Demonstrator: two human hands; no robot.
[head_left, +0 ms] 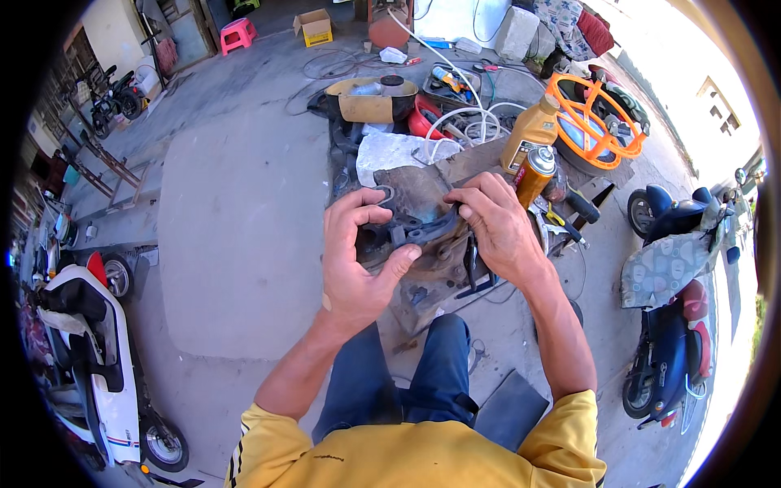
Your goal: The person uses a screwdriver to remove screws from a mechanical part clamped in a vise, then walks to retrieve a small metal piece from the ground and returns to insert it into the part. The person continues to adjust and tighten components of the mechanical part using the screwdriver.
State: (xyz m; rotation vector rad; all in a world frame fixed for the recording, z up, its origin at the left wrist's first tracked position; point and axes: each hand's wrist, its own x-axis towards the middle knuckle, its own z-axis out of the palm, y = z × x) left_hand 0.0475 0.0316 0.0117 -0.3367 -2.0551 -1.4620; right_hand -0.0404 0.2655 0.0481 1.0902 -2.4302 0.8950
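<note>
Both of my hands are raised over a low, cluttered work board. Between them is a dark, greasy metal part (423, 231) with a curved arm and a rounded lug; its exact kind does not show. My left hand (358, 252) curls around its left end, with the thumb below and the fingers above. At the other end, my right hand (496, 228) pinches the arm between thumb and fingers. Behind and below lies a worn, dirty board (411, 180), bearing other dark pieces partly hidden by my hands.
A gold oil bottle (530, 137) and a spray can (535, 175) stand right of my right hand, near a black-headed hammer (582, 205). Beyond are an orange wheel-like frame (598, 159), white hose (486, 118) and a cut-open container (370, 106). Scooters (110, 358) flank both sides.
</note>
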